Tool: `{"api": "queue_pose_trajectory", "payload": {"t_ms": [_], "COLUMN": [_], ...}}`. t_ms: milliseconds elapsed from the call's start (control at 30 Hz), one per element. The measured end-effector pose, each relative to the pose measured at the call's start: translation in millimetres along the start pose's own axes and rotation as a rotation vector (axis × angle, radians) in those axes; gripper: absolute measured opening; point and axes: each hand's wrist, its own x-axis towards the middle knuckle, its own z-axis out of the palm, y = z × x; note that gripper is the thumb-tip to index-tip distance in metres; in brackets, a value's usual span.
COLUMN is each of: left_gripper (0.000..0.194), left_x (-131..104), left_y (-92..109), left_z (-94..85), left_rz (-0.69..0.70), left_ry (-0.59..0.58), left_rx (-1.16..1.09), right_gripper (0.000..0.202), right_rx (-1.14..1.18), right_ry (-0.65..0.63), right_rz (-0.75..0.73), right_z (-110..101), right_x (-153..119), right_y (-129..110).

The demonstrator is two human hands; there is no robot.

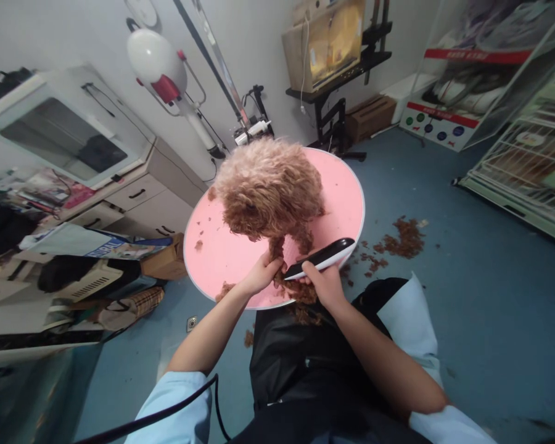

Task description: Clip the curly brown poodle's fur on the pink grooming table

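Observation:
A curly brown dog stands on a round pink table, its head low toward the near left. My left hand is closed on one of its front legs, near the paw. In my right hand is a black and white clipper, its tip by the held leg and my left fingers. Cut brown fur lies under the clipper at the table's near edge, with small tufts elsewhere on the pink top.
Clumps of fur lie on the blue floor at the right. A white and red dryer and a metal pole stand behind the table. Cabinets are at the left, a wire cage at the right. A black cord crosses my left sleeve.

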Motion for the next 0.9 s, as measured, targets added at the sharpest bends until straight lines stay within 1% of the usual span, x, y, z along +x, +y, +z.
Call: {"api": "queue_pose_trajectory", "payload": {"t_ms": [100, 200, 367, 467, 533, 567, 600, 667, 767, 833, 900], "left_gripper": [0.019, 0.017, 0.015, 0.014, 0.014, 0.015, 0.016, 0.017, 0.016, 0.018, 0.022], "left_x": [0.1, -0.7, -1.7, -1.7, -1.8, -2.0, -2.2, -2.4, -1.9, -1.2, -0.8], "left_y": [-0.2, 0.5, -0.5, -2.5, -3.6, -4.0, -4.3, -5.2, -7.6, -9.5, -10.6], "left_z": [0.2, 0.5, 1.6, 1.4, 0.8, 0.4, 0.1, -0.1, 0.3, 1.2, 2.3], "left_rz": [-0.033, -0.019, -0.029, -0.005, -0.005, -0.010, -0.015, 0.004, 0.080, 0.096, 0.083], "left_ry": [-0.024, -0.010, -0.031, 0.016, 0.024, 0.013, -0.002, -0.019, 0.000, -0.003, -0.028], "left_rx": [-0.006, -0.011, -0.019, -0.010, -0.009, -0.011, -0.012, 0.009, 0.052, 0.057, 0.033], "right_gripper": [0.024, 0.023, 0.021, 0.021, 0.023, 0.023, 0.025, 0.029, 0.040, 0.036, 0.027], "right_rx": [-0.029, -0.014, -0.146, -0.183, -0.236, -0.248, -0.233, -0.122, 0.068, 0.052, -0.006], "right_ry": [0.019, 0.046, -0.129, -0.235, -0.303, -0.291, -0.250, -0.154, -0.112, -0.050, 0.062], "right_rz": [-0.072, -0.120, -0.067, -0.057, -0.019, 0.009, 0.039, 0.082, 0.128, 0.131, 0.112], "right_z": [5.3, 5.7, 2.0, -2.8, -8.7, -12.7, -17.2, -27.1, -39.2, -41.9, -39.4], "right_x": [-9.3, -10.1, 1.6, 9.8, 12.7, 12.7, 11.6, 6.1, -6.1, -13.5, -18.6], "right_y": [5.2, 6.1, -2.5, -11.7, -17.0, -18.6, -19.3, -17.6, -9.1, -2.7, 1.9]}}
